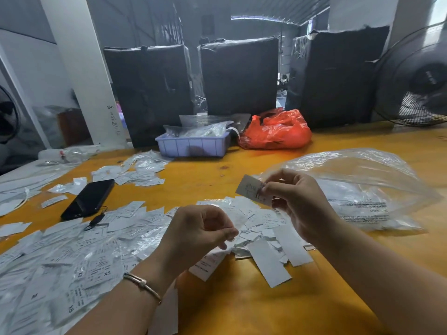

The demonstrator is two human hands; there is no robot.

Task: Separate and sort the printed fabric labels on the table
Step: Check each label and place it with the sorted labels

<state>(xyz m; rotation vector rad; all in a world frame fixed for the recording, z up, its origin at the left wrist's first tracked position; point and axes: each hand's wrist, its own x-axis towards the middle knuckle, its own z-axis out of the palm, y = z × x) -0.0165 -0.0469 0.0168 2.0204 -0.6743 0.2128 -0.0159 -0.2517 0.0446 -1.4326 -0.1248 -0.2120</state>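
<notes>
While your right hand (294, 201) pinches one printed label (251, 189) by its end between thumb and fingertips, lifted clear of the counter (242, 305), your left hand (198, 232) has its fingers curled around another label (209, 262) that hangs down below the palm. The rest lie loose in a heap (254, 226) between and under your hands, with a wider spread (72, 257) to your left — some showing XS marks — and a further small cluster (135, 172) beyond the black phone (88, 199). These strips look thin, light and limp, probably slick enough to cling together, so take each one near a short end and peel it off sideways rather than lifting from the middle — a draught from the fan (416, 78) could scatter them. A clear plastic bag (358, 187) sits just right of your right hand.
</notes>
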